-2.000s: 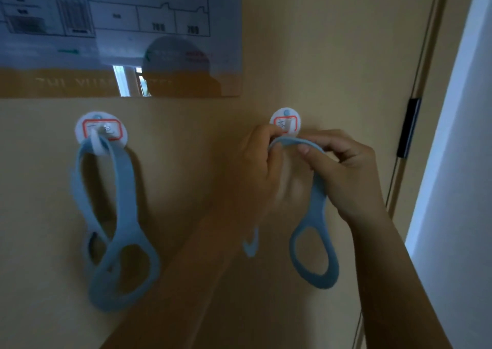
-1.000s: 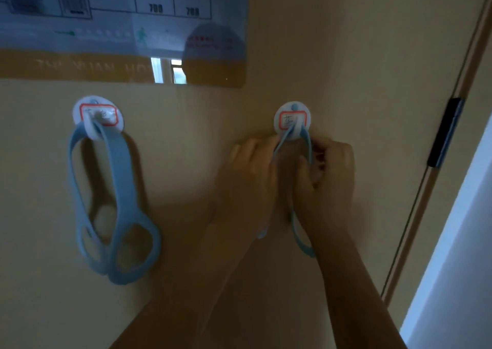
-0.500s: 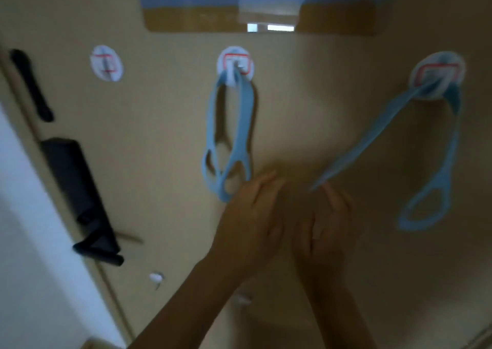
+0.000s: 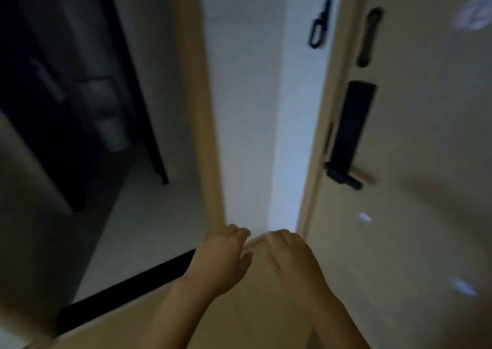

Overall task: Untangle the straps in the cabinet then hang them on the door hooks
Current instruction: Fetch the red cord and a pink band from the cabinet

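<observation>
Below the blurred white hook (image 4: 473,14), left hand (image 4: 221,262) and right hand (image 4: 291,262) hover relaxed, empty.

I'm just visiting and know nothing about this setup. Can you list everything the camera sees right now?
door: one, tan, right side, standing open
lock plate with lever handle: one, black, near the door's edge
oblong fitting: one, black, high on the door
round hook: one, white, blurred, top right of the door
latch: one, black, in the white gap beside the door
door frame: one, tan, centre
dark unit: one, black, left
strip: one, black, on the pale floor
left hand: bare, bottom centre, holding nothing
right hand: bare, beside it, holding nothing
</observation>
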